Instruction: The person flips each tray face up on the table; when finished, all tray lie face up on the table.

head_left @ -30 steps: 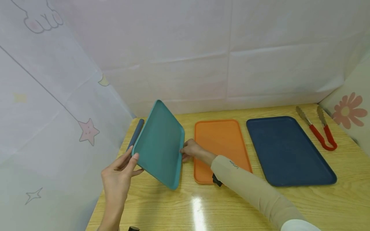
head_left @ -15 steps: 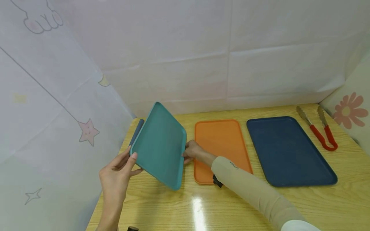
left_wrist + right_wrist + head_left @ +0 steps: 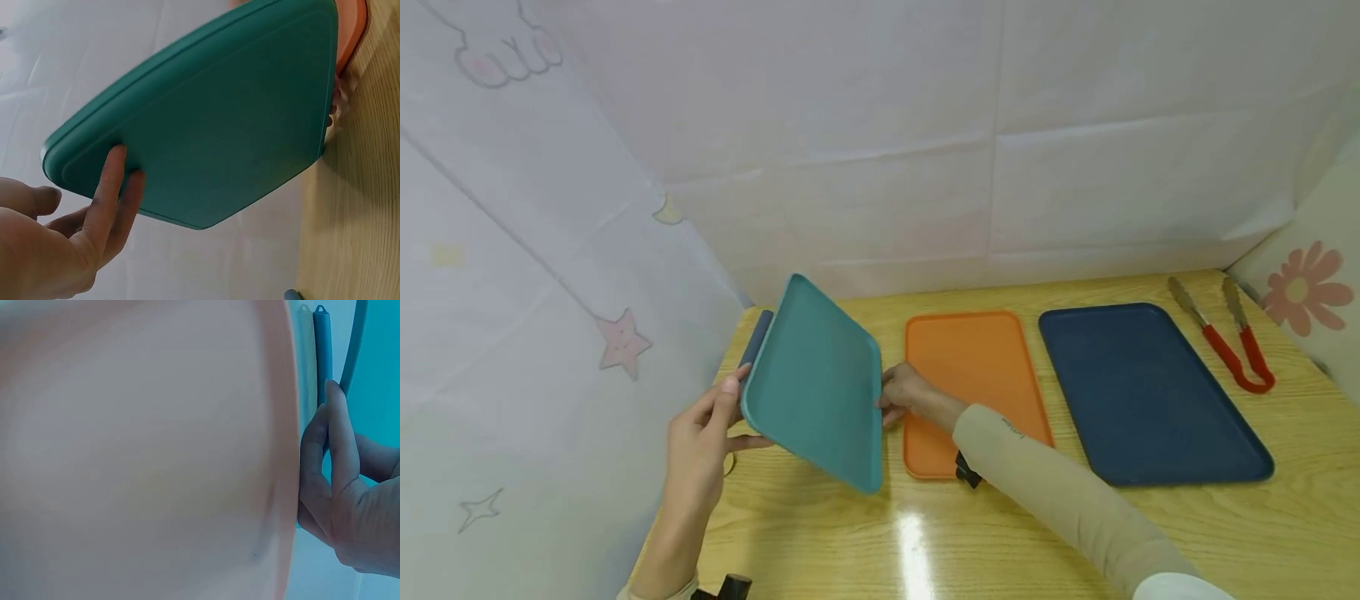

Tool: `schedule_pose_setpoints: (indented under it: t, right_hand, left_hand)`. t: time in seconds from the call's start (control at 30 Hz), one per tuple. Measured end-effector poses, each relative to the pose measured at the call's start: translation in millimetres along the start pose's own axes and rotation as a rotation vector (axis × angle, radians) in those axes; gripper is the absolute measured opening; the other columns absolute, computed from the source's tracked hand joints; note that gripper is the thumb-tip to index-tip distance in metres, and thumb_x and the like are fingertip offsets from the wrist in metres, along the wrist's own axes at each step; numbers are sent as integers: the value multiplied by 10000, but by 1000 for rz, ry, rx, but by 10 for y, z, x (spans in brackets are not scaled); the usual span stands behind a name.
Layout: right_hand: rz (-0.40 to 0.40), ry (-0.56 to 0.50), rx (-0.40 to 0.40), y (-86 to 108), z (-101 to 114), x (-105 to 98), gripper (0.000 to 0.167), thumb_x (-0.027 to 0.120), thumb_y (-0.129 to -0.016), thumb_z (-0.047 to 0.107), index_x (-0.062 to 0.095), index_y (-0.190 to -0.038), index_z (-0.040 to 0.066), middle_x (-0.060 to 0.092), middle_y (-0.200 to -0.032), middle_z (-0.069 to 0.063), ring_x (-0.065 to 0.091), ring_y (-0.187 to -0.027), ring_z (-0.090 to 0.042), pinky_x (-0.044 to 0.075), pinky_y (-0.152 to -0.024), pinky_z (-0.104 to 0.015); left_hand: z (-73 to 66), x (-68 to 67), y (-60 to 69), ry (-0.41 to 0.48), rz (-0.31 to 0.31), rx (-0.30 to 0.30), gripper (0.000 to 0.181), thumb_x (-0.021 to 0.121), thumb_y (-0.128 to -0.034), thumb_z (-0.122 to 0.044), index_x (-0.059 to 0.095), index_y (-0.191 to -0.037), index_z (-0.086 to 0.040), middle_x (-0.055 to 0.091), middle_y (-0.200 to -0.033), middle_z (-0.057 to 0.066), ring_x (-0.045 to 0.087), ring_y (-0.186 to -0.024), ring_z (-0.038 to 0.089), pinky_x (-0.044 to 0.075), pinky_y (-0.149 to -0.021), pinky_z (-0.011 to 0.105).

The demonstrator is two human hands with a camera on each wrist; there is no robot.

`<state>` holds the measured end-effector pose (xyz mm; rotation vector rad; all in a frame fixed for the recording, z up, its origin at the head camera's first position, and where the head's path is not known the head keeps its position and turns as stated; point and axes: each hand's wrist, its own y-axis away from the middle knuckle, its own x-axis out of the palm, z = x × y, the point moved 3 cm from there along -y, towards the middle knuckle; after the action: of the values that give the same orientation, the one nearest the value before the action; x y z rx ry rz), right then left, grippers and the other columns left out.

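A teal tray (image 3: 820, 383) is held tilted above the table, its inner face toward the head camera. My right hand (image 3: 901, 393) pinches its right long rim; in the right wrist view the fingers (image 3: 340, 444) lie along that rim. My left hand (image 3: 700, 437) is at the near left corner. In the left wrist view its fairly straight fingers (image 3: 107, 187) touch the tray's underside (image 3: 219, 119), while the thumb (image 3: 45, 200) stands off the rim. An orange tray (image 3: 973, 358) lies flat beside my right hand, partly covered by that forearm.
To the right lies a dark blue tray (image 3: 1150, 392), with red-handled tongs (image 3: 1240, 346) standing spread beyond it. A blue-grey bar (image 3: 757, 337) lies at the table's left edge, partly hidden by the teal tray. White printed cloth (image 3: 880, 167) hangs behind and at both sides.
The teal tray has tipped lower, its far corner dropping and its near edge shifting slightly right. My left thumb has come off the tray's rim. The right hand moved slightly right.
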<state>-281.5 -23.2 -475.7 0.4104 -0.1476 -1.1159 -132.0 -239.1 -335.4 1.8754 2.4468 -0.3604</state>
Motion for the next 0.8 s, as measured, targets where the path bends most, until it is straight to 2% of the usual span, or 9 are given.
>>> schedule_pose_setpoints:
  t: [0.17,0.23,0.33,0.47,0.57,0.67,0.8]
  right_hand:
    - [10,25,-3,20,1,10,567,594,-835,-166,422,-1373,-115,671,-788,-209,669,-558,-250,576,-527,-370]
    - [14,42,-6,33,5,18,579,587,-841,-161,416,-1389,-97,675,-786,-199,669,-567,-249,578,-537,-380]
    - [22,53,-13,53,13,25,607,593,-841,-156,401,-1411,-74,674,-790,-198,672,-574,-262,580,-551,-393]
    - [30,45,-29,72,19,29,628,602,-836,-157,385,-1419,-76,665,-804,-209,678,-591,-275,581,-560,-397]
    - [25,35,-32,78,15,24,632,601,-837,-158,372,-1422,-88,664,-821,-211,680,-609,-276,582,-563,-397]
    - [10,21,-29,84,11,15,636,605,-834,-161,372,-1421,-93,663,-846,-211,684,-631,-278,583,-568,-401]
    - [-4,4,-25,88,13,8,654,611,-825,-166,370,-1428,-86,660,-880,-213,689,-673,-276,585,-583,-400]
  left_hand:
    - [118,-101,-282,16,108,-82,561,561,-972,-361,528,-1339,62,593,-1317,0,675,-927,77,586,-687,307]
    - [142,-136,-395,10,154,-114,587,578,-963,-363,503,-1360,63,596,-1304,18,675,-903,90,585,-691,307]
    - [162,-174,-539,-51,226,-161,618,577,-958,-389,452,-1424,-3,502,-1394,92,651,-940,86,582,-728,318]
    - [172,-216,-693,-147,317,-190,642,560,-962,-414,398,-1469,-54,330,-1509,180,606,-988,62,573,-774,321]
    - [164,-254,-780,-223,369,-189,637,552,-970,-410,394,-1470,-47,316,-1510,214,589,-992,64,569,-769,307]
    - [154,-287,-853,-296,414,-188,609,536,-990,-376,393,-1463,-20,319,-1491,252,570,-1026,135,570,-763,306]
    - [141,-309,-936,-363,456,-202,561,504,-1018,-305,377,-1459,18,325,-1465,304,535,-1129,321,572,-767,317]
